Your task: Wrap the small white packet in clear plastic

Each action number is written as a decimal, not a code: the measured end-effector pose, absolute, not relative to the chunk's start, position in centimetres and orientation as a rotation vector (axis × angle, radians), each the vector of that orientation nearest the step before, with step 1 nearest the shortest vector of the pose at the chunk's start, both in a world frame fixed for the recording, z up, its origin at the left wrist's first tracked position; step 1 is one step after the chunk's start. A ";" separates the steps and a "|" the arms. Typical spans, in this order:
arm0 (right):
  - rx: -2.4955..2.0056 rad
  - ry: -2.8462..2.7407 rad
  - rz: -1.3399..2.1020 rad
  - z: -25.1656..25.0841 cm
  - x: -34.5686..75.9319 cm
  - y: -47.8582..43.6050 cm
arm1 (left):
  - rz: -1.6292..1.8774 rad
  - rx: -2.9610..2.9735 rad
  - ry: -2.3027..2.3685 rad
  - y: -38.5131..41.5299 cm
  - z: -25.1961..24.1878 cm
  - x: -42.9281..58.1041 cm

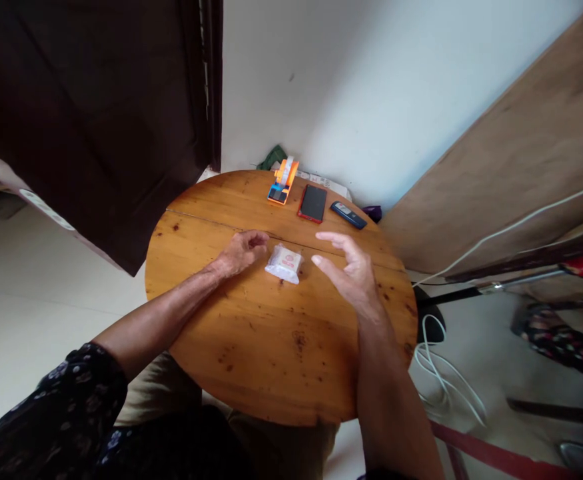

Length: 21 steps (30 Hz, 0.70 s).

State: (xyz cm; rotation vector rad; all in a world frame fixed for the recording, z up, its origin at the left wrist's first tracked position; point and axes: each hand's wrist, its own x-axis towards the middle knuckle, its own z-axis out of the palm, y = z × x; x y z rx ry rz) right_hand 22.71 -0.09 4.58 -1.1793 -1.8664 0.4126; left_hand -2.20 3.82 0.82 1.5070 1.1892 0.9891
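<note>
A small white block in a clear plastic wrapper (285, 263), with red print on top, lies on the round wooden table (271, 347). Just left of it is my left hand (244, 252), fingers loosely curled and nothing visible in them. My right hand (351, 267) is held to the right of the packet, thumb and fingers spread wide and empty. Neither hand appears to touch the packet.
Toward the table's back are an orange and blue tape dispenser (284, 181), a red-edged phone (313, 203) and a dark remote-like device (348, 215). A white wall stands behind. White cable (441, 367) loops on the floor at right, near a person's leg (561, 340).
</note>
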 end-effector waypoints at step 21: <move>-1.281 -2.105 0.087 2.4 19.5 0.1 | 0.884 1.378 0.782 2.3 0.3 -1.0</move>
